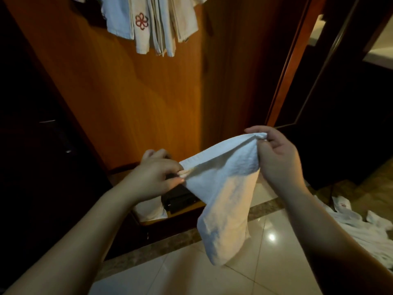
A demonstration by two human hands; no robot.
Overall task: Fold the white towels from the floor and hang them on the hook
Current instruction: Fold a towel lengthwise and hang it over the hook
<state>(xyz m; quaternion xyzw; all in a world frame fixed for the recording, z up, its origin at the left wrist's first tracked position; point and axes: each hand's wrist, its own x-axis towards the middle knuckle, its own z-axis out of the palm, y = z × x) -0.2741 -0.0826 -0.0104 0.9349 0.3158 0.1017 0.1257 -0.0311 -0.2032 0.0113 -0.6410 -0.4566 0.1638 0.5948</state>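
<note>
Left hand (154,177) and right hand (276,154) each pinch top corner of white towel (223,188), hanging mid-air over tiled floor (265,262). Loose towels (365,233) on floor right; folded towels (153,20) hang against wooden panel (138,99).

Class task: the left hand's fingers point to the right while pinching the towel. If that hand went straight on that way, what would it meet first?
The left hand would run along the white towel it pinches, then probably meet the right hand at the far corner; depth is unclear.
</note>
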